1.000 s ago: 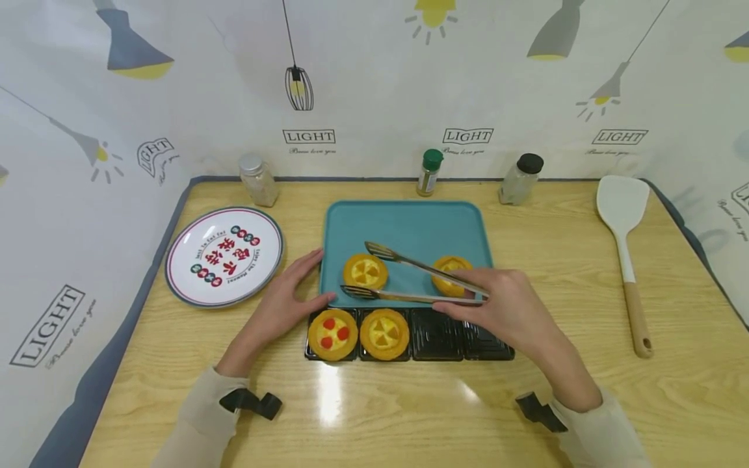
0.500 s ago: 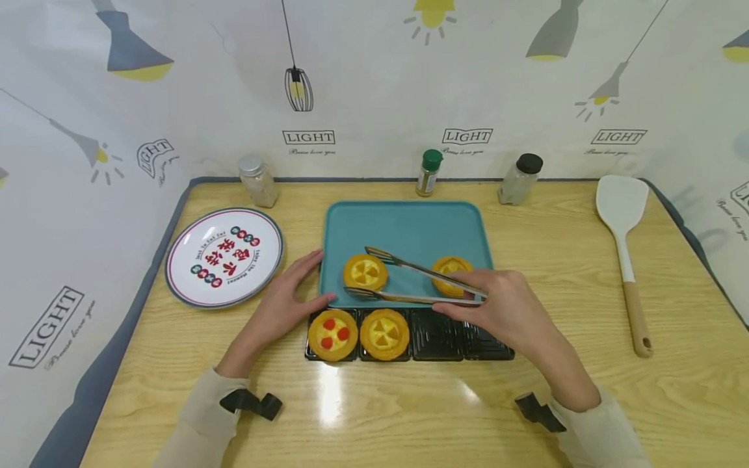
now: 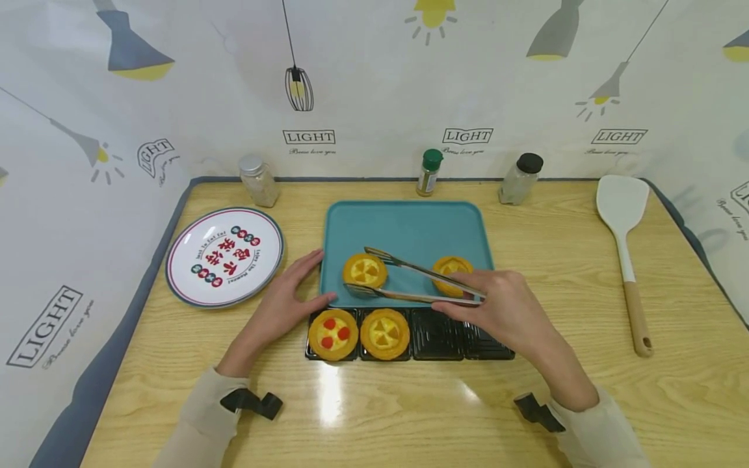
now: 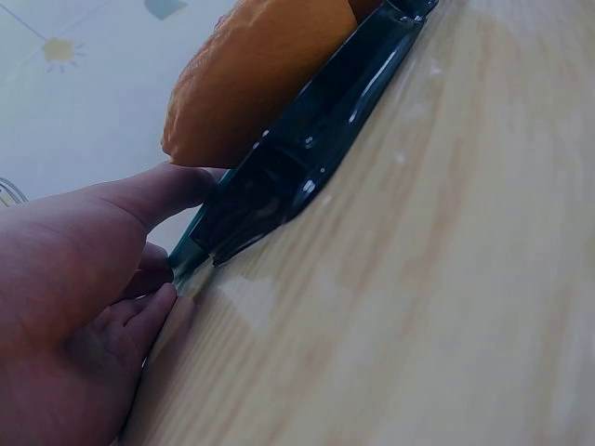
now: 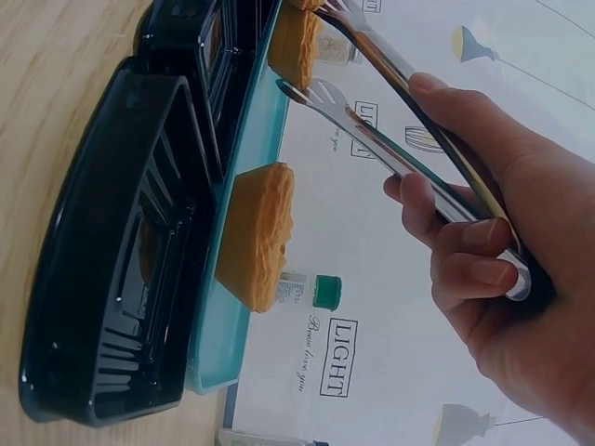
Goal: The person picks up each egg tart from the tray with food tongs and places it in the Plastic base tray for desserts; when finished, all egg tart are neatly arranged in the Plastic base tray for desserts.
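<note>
My right hand (image 3: pixel 508 311) grips metal tongs (image 3: pixel 418 267) by the handle end; their arms stand apart. The slotted tips lie one at the far side and one at the near side of an egg tart (image 3: pixel 365 273) on the blue tray (image 3: pixel 409 227). A second tart (image 3: pixel 452 265) sits on that tray near my right fingers, partly hidden by them. With fingers along the tray's left edge and thumb at its near corner, my left hand (image 3: pixel 285 304) rests there. Against the tray's near side, a black compartment tray (image 3: pixel 437 335) bears a red-topped tart (image 3: pixel 333 335) and a yellow-topped one (image 3: pixel 385 334).
A patterned white plate (image 3: pixel 199 260) lies left of the blue tray. Along the back stand a silver-lidded jar (image 3: pixel 259 181), a green-capped bottle (image 3: pixel 430 173) and a black-lidded jar (image 3: pixel 520 179). A white spatula (image 3: pixel 623 250) with a wooden handle lies at the right.
The tong tips have shifted slightly around the left tart, the far one a little nearer to me. Hands, trays and tarts are otherwise where they were.
</note>
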The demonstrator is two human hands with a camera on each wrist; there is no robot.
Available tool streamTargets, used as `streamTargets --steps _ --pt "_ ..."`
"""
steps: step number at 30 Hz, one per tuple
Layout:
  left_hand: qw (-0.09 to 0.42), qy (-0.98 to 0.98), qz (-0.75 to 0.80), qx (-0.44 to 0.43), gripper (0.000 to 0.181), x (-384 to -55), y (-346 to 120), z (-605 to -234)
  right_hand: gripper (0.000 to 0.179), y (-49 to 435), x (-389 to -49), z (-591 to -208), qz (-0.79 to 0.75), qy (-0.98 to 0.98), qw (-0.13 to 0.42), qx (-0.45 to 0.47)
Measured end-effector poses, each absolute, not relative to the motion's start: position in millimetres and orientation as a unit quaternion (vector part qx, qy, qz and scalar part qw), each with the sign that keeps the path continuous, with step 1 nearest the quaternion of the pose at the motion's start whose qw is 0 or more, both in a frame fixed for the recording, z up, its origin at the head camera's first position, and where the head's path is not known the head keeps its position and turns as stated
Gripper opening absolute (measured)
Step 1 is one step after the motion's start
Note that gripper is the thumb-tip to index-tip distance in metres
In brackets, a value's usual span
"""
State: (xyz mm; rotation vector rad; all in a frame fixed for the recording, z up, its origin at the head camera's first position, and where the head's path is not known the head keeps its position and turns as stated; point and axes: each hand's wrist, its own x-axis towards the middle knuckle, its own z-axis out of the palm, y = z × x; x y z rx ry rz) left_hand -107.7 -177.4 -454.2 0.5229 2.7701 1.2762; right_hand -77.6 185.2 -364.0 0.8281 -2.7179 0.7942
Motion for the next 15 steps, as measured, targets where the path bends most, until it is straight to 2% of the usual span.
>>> streamTargets --steps 15 --pt "0.017 0.895 0.410 0.172 0.080 -108.1 -176.9 -454.1 0.043 195.9 -72.4 -352.8 0.277 -0.899 0.164 0.299"
